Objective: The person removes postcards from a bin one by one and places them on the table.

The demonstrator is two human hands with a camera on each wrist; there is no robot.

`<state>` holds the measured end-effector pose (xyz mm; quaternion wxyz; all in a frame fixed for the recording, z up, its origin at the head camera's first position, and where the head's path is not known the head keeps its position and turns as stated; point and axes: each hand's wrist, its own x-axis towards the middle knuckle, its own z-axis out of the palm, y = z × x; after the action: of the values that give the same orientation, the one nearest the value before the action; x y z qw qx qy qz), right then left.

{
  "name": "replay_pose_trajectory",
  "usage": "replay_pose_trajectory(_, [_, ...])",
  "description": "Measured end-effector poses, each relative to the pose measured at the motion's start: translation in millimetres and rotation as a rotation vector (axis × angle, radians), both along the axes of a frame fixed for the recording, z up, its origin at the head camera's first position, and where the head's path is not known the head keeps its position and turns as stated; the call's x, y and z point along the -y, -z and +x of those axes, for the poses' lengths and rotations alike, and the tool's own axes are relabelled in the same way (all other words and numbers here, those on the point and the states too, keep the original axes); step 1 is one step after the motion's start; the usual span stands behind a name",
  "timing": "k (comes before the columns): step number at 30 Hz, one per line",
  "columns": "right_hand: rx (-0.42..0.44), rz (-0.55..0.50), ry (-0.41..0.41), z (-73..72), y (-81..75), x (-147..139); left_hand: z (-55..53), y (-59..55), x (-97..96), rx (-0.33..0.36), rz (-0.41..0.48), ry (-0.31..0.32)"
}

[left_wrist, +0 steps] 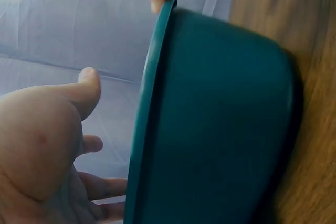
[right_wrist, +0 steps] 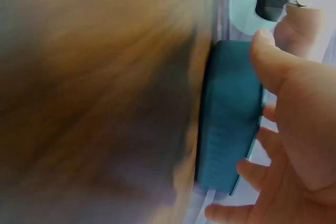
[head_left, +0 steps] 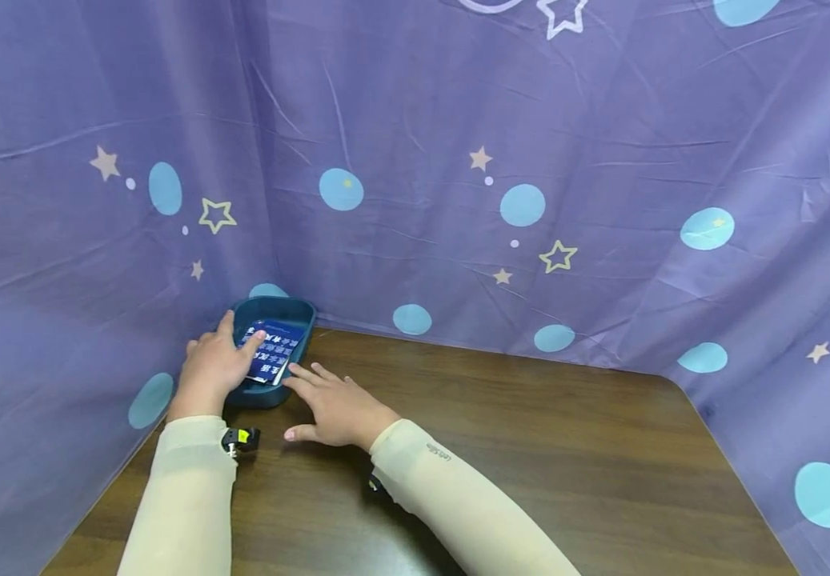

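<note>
A dark teal plastic bin stands at the table's back left corner. Inside it lie flat dark blue printed pieces with white characters; I cannot tell whether they are packets or cards. My left hand is at the bin's left side, its thumb reaching over the inside. The left wrist view shows its fingers loosely extended at the rim. My right hand is spread beside the bin's right front edge, with fingertips at the rim. Neither hand grasps anything visibly.
The brown wooden table extends to the right and front. Purple curtains with stars and blue spots enclose the left, back and right sides. A small black camera sits on the left wrist.
</note>
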<state>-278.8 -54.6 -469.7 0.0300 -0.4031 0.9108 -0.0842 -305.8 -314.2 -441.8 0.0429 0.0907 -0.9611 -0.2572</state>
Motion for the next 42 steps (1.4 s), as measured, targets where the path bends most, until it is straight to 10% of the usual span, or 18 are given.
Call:
replay_pose_trajectory(14, [0.025, -0.208, 0.039, -0.3, 7.8, -67.8, -7.9, 6.9, -17.2, -0.059, 0.065, 0.150])
replay_pose_trajectory(21, [0.123, -0.572, 0.067, -14.6, 17.9, -127.0, -13.0, 10.1, -71.8, -0.091, 0.116, 0.221])
replay_pose_trajectory(27, [0.183, -0.877, 0.313, -29.0, 29.3, -176.1, -13.9, 21.3, -133.2, -0.131, 0.208, 0.242])
replay_pose_trajectory(34, [0.472, -1.089, 0.562, -46.5, 30.8, -223.9, -7.7, 37.0, -180.5, -0.116, 0.611, 0.178])
replay_pose_trajectory(42, [0.876, -1.127, 0.538, -50.6, 36.8, -262.7, -5.1, 62.8, -211.4, -0.045, 1.144, 0.055])
